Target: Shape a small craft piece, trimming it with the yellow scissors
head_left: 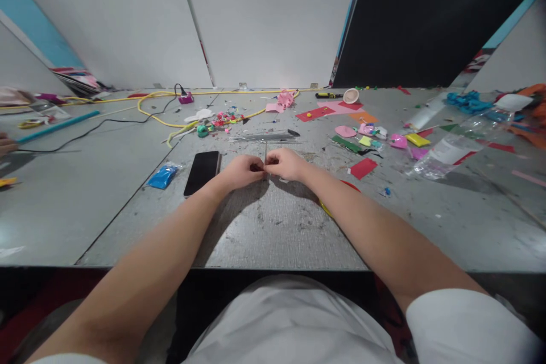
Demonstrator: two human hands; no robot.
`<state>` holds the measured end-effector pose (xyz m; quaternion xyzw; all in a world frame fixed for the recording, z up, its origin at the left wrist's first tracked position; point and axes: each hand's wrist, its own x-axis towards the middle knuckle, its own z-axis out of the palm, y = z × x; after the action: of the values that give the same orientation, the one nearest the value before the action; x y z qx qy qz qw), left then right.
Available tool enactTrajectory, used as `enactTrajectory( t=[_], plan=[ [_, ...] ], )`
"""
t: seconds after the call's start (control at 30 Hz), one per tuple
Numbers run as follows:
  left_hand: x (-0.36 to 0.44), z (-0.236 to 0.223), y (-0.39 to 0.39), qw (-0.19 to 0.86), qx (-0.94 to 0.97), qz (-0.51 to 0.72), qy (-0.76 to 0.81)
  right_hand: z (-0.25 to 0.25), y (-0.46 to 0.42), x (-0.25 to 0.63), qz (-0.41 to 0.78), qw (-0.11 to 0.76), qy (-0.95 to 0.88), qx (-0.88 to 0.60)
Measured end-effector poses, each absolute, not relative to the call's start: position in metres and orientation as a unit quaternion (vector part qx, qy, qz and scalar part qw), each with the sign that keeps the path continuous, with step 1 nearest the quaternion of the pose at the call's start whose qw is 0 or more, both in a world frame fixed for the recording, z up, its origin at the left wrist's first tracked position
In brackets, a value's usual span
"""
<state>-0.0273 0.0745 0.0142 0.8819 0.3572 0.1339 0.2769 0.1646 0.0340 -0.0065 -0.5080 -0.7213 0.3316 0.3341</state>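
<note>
Grey table (pixel 273 239), white walls (pixel 264 17), perhaps partitions.

A scuffed grey desk (pixel 273 227) is carrying a black phone (pixel 202 172), a blue packet (pixel 162 177), yellow cable (pixel 157 108) and scattered coloured scraps (pixel 362 168).

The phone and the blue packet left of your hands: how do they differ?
The phone is black, glossy, rigid and rectangular; the blue packet is bright blue, crinkled and soft-looking. The phone is clearly larger than the packet. The phone lies closer to the left hand, the packet further left. Both lie flat on the grey table, touched by neither the left hand nor the right hand.
</note>
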Motion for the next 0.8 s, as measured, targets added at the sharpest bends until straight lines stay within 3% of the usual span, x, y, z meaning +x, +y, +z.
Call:
enactTrajectory(
  t=[0.5, 0.8],
  plan=[
    [-0.028, 0.007, 0.079, 0.355, 0.857, 0.162, 0.337, -0.002, 0.034, 0.165, 0.381, 0.348, -0.680, -0.522],
    [-0.025, 0.004, 0.077, 0.400, 0.851, 0.150, 0.305, 0.027, 0.027, 0.180, 0.355, 0.407, -0.682, -0.493]
  ],
)
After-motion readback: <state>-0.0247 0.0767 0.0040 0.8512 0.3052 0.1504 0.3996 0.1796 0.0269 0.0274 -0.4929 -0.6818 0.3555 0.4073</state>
